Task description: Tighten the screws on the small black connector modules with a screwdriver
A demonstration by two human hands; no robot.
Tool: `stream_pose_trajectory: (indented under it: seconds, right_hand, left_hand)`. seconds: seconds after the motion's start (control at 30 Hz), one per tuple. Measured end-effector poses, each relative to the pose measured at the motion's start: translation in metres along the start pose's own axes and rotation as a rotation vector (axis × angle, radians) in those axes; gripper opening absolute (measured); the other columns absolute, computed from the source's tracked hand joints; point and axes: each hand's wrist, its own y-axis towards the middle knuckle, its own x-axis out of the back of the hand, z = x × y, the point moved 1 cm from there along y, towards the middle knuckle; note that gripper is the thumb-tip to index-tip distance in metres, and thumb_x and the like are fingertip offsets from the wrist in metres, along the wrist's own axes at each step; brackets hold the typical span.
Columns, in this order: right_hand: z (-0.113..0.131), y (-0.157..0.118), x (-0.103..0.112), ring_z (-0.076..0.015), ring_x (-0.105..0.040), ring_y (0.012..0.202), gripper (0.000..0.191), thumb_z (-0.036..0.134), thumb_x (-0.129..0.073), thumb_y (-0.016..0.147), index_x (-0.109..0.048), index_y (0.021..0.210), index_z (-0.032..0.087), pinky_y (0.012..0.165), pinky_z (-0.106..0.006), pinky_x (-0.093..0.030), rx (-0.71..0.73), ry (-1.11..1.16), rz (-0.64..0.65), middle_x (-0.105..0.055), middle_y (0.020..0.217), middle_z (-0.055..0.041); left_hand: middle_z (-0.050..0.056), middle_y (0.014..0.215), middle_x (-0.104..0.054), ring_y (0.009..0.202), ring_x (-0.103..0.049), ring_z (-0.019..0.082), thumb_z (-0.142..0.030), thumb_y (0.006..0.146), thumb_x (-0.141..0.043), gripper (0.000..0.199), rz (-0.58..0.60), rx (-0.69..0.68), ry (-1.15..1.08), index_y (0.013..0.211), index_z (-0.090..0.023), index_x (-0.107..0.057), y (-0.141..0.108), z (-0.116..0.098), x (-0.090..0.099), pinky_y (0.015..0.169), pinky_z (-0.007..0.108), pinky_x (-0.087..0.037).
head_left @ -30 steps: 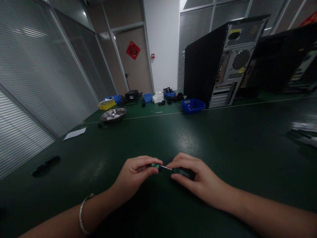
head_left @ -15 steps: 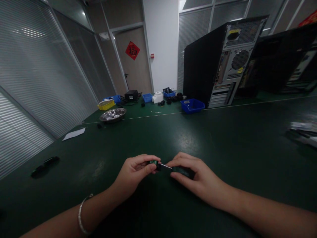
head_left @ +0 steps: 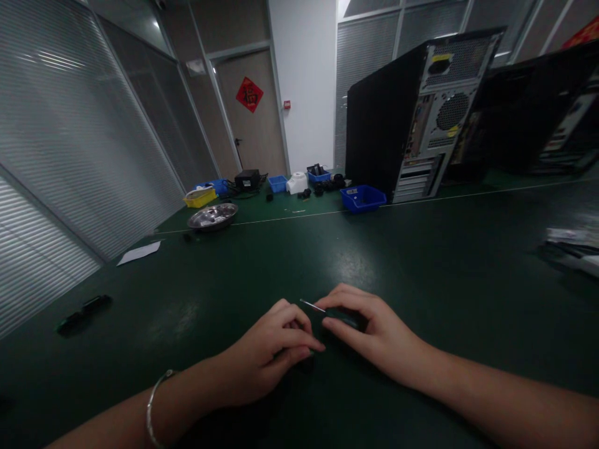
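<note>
My right hand (head_left: 369, 318) is wrapped round the dark handle of a screwdriver (head_left: 312, 305), whose thin metal shaft points left and slightly up, its tip touching nothing. To its left, my left hand (head_left: 281, 346) is turned palm down with its fingers curled. A small dark part (head_left: 306, 362) shows under the thumb, pinched there and mostly hidden by the fingers; its details are too dark to make out. Both hands are low over the green tabletop (head_left: 262, 268), near each other but apart.
Two small dark pieces (head_left: 84, 313) lie at the left, near a white sheet of paper (head_left: 139, 252). Farther back stand a metal bowl (head_left: 213, 216), a yellow tray (head_left: 201, 198), a blue bin (head_left: 363, 199) and a black computer tower (head_left: 388, 125). Blurred items (head_left: 573, 246) lie far right.
My left hand has rolled palm down and drawn slightly nearer, taking the small part off the screwdriver's tip. The shaft is now bare; my right hand has barely moved.
</note>
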Motion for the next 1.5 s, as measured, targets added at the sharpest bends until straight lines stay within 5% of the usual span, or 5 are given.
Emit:
stream_pose_trajectory:
  seconds: [0.37, 0.57, 0.9, 1.1, 1.5]
  right_hand:
    - [0.002, 0.0, 0.001, -0.0188, -0.062, 0.09, 0.021, 0.015, -0.059, 0.089, -0.068, 0.107, 0.021, 0.079, -0.031, -0.049, -0.012, -0.015, 0.002, -0.064, 0.097, -0.0045]
    - [0.0, -0.002, -0.004, -0.019, -0.06, 0.088, 0.027, 0.013, -0.062, 0.085, -0.064, 0.111, 0.018, 0.078, -0.031, -0.049, -0.042, -0.159, 0.051, -0.062, 0.098, -0.0049]
    - [0.001, -0.005, -0.006, -0.0188, -0.06, 0.082, 0.015, 0.013, -0.063, 0.083, -0.069, 0.095, 0.02, 0.072, -0.029, -0.048, -0.07, -0.376, 0.176, -0.061, 0.091, -0.0035]
    - [-0.001, -0.005, -0.005, -0.0166, -0.061, 0.078, 0.011, 0.011, -0.059, 0.084, -0.068, 0.088, 0.017, 0.069, -0.026, -0.047, -0.039, -0.301, 0.159, -0.063, 0.089, -0.004]
    - [0.005, 0.003, -0.005, -0.0177, -0.061, 0.078, 0.007, 0.023, -0.062, 0.083, -0.065, 0.086, 0.018, 0.07, -0.027, -0.047, -0.289, 0.123, -0.066, -0.067, 0.081, -0.0001]
  left_hand:
    - [0.009, 0.108, -0.053, 0.095, -0.049, 0.026, -0.051, 0.066, -0.077, 0.059, -0.049, 0.113, 0.066, 0.108, -0.018, -0.054, 0.001, -0.007, 0.002, 0.083, 0.039, -0.044]
    - [0.007, 0.105, -0.054, 0.095, -0.05, 0.023, -0.029, 0.083, -0.063, 0.027, -0.039, 0.149, 0.081, 0.106, -0.018, -0.053, 0.002, -0.008, 0.001, 0.084, 0.038, -0.044]
    - [0.004, 0.115, -0.058, 0.106, -0.056, 0.02, -0.023, 0.081, -0.069, 0.043, -0.181, 0.16, -0.256, 0.12, -0.022, -0.049, 0.001, 0.008, -0.002, 0.094, 0.035, -0.045]
    - [0.005, 0.12, -0.056, 0.114, -0.055, 0.021, -0.019, 0.08, -0.072, 0.056, -0.211, 0.137, -0.403, 0.13, -0.026, -0.047, 0.001, 0.016, -0.005, 0.102, 0.037, -0.043]
    - [0.005, 0.118, -0.049, 0.113, -0.054, 0.021, -0.014, 0.078, -0.071, 0.035, -0.36, 0.126, -0.427, 0.111, -0.022, -0.059, 0.007, 0.02, -0.008, 0.1, 0.039, -0.046]
